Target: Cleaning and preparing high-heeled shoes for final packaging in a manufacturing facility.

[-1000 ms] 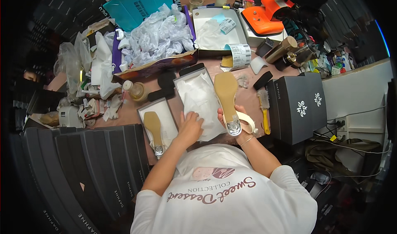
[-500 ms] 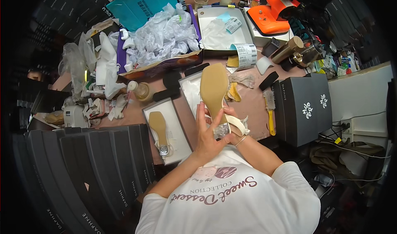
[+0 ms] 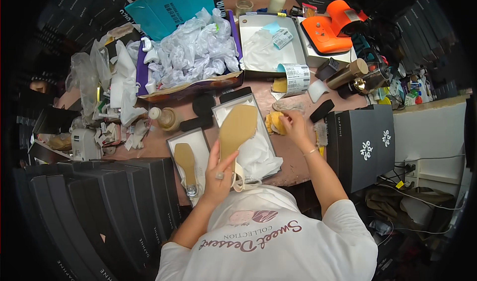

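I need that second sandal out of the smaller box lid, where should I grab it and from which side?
Probably by the narrow heel end of the sandal, coming from the person's side. It lies sole up in the lid, toe pointing away, its strap and clear heel at the near edge, where a hand has room. The left hand is closest, but it is holding the other sandal.

The person wears a white short-sleeved T-shirt [image 3: 278,241] with dark red script lettering and a small printed picture on the chest. Both forearms are bare. A ring sits on a finger of the left hand [image 3: 218,174], and a thin bracelet circles the right wrist, below the right hand [image 3: 293,124].
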A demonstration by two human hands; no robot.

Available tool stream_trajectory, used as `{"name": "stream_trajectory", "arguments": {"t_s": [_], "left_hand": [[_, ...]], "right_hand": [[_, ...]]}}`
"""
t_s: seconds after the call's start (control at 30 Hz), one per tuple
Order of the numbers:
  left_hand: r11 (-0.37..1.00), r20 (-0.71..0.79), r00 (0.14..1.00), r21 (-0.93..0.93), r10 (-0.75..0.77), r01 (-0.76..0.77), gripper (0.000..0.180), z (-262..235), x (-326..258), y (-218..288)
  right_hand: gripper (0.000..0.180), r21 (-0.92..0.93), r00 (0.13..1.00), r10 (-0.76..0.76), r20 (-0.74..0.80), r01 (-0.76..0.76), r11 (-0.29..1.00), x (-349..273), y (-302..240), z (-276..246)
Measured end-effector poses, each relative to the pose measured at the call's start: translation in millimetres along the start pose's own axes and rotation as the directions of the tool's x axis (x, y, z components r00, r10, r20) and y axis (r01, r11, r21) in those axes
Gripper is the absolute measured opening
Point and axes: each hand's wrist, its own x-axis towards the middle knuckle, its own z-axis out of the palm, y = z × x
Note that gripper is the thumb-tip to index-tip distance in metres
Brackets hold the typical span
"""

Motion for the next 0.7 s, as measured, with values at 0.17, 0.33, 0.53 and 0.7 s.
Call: {"name": "stream_trajectory", "arguments": {"t_s": [0.17, 0.33, 0.53, 0.7], "left_hand": [[0.994, 0.017, 1.000, 0.107, 0.012, -0.013, 0.037, 12.6, -4.6, -6.3], [0.982, 0.026, 0.997, 0.175, 0.066, -0.070, 0.040, 7.7, -8.0, -8.9], [0.976, 0.036, 0.995, 0.191, 0.095, -0.100, 0.044, 10.1, -22.8, -21.9], [0.991, 0.086, 0.996, 0.123, 0.037, -0.047, 0.045, 22.4, -33.3, -10.3]], "right_hand": [[0.026, -0.459, 0.995, 0.053, 0.089, -0.006, 0.888, 63.0, 47.6, 42.6], [0.015, -0.464, 0.980, -0.195, -0.032, 0.158, 0.872, 57.6, 72.7, 41.4], [0.013, 0.479, 0.963, -0.030, 0.266, -0.105, 0.872, -2.6, -80.5, -41.9], [0.025, 0.437, 0.787, -0.503, 0.357, 0.335, 0.835, -80.1, -164.9, -46.7]]}}
